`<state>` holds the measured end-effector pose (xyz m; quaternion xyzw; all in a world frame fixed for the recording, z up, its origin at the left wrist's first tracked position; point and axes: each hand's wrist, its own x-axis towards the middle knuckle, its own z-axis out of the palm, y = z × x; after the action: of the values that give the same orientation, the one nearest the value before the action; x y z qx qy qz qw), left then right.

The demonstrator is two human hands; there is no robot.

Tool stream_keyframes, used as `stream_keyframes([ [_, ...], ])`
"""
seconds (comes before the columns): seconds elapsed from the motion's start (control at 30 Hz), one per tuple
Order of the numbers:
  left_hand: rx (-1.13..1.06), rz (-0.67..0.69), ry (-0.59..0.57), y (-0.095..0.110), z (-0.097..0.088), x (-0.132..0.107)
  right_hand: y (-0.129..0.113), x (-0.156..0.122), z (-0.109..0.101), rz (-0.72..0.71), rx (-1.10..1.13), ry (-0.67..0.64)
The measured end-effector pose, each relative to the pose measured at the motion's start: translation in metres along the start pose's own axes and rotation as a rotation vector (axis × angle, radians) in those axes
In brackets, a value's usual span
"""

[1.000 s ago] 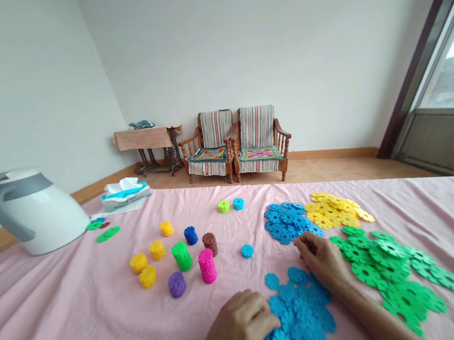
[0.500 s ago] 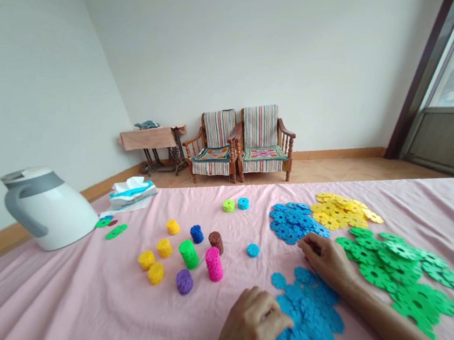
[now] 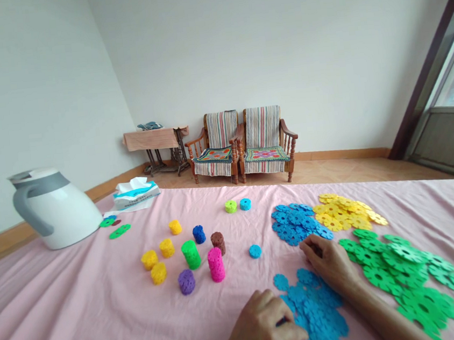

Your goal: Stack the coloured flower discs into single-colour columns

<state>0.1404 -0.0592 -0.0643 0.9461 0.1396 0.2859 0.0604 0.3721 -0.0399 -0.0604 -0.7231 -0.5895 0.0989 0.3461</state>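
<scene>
Blue discs (image 3: 317, 314), lower right of frame, between left hand (image 3: 261, 323) and right hand (image 3: 334, 264); curled fingers (image 3: 311, 241) on both; cannot tell either grip's hold.

- Pink-clothed table (image 3: 105, 323), creased
- By left edge: white jug (image 3: 69, 216); by far left corner: tissue pack (image 3: 136, 197)
- Between left edge and middle: short stacks (image 3: 191, 255) in yellow, green, pink, purple, navy, brown
- Near far edge: lime stack (image 3: 231, 207) beside light-blue stack (image 3: 246, 204)
- Toward right edge: green pile (image 3: 407, 264)
- Right half, toward far edge: blue pile (image 3: 293, 222) beside yellow pile (image 3: 345, 211)
- Toward near edge: light-blue pile (image 3: 316, 306)
</scene>
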Motion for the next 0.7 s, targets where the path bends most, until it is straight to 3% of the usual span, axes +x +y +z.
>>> stream_keyframes([
  [0.2, 0.075, 0.039, 0.008, -0.002, 0.005, 0.002, -0.001, 0.001, 0.001, -0.005, -0.001, -0.002],
  [0.43, 0.128, 0.135, 0.114, -0.001, 0.006, 0.001, 0.001, 0.001, 0.002, -0.015, -0.014, -0.007],
  [0.6, 0.090, 0.010, 0.030, 0.004, -0.007, 0.005, -0.002, 0.001, -0.001, -0.018, -0.027, 0.000],
  [0.7, 0.006, -0.032, 0.044, 0.005, -0.016, 0.006, -0.003, 0.001, -0.001, -0.019, -0.017, 0.003],
])
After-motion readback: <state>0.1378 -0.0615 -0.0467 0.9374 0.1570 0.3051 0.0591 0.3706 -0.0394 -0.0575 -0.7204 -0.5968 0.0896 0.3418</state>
